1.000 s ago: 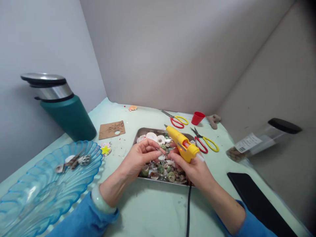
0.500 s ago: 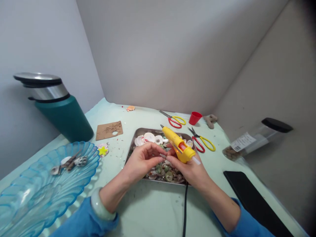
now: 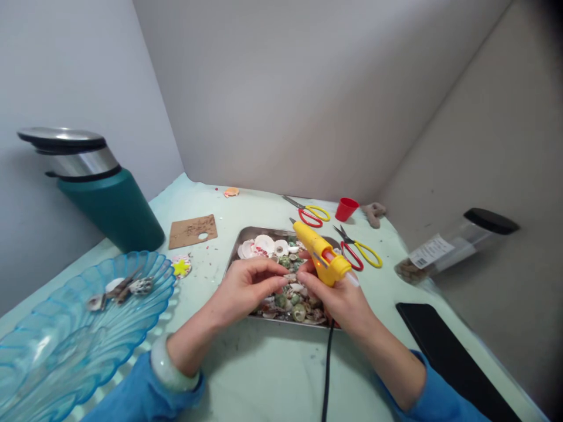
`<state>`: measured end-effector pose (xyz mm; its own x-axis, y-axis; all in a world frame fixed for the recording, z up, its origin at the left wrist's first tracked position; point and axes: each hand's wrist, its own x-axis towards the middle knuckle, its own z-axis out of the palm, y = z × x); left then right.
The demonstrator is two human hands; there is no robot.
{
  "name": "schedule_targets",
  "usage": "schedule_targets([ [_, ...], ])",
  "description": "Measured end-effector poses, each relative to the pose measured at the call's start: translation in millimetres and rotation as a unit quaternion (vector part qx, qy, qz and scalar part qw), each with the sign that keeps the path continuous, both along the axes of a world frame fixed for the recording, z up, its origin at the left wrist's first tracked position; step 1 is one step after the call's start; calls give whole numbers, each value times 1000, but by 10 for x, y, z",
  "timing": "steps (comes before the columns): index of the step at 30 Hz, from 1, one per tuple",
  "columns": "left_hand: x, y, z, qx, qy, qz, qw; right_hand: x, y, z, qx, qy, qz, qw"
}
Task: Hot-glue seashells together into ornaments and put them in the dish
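Note:
My right hand (image 3: 341,299) is wrapped around a yellow glue gun (image 3: 320,252) whose nozzle points away toward the back wall. Its black cord (image 3: 326,375) runs down toward me. My left hand (image 3: 246,284) is curled in a pinch, and its fingertips meet those of my right hand over a small shell (image 3: 290,277). Both hands hover above a metal tray (image 3: 244,240) filled with several white, green and brown shells (image 3: 281,249).
A blue glass dish (image 3: 65,334) with a few shells lies at the left, behind it a green bin (image 3: 105,202). Two scissors (image 3: 312,214) (image 3: 358,252), a red cup (image 3: 346,208), a cardboard piece (image 3: 192,231), a clear jar (image 3: 448,246) and a black phone (image 3: 444,351) surround the tray.
The hands stay together over the tray, fingertips closing on the small shell. The glue gun keeps its pose; the view has shifted slightly.

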<state>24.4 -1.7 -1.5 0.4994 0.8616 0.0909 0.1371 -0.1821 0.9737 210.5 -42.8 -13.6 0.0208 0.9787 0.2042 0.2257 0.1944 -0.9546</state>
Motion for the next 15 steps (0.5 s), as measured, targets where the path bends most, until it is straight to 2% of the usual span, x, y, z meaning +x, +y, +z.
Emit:
schedule_targets([
  [5,0,-1,1,64,35,18,997,-6,16,-7,-9,12,9,1000],
  [8,6,-1,2,68,40,37,996,-1,13,-10,-14,14,10,1000],
  [12,-10,29,-4,-1,3,90,996,77,-11,-3,-39,19,16,999],
  [15,-40,71,-5,-71,-49,125,988,169,-41,26,-26,-49,34,998],
])
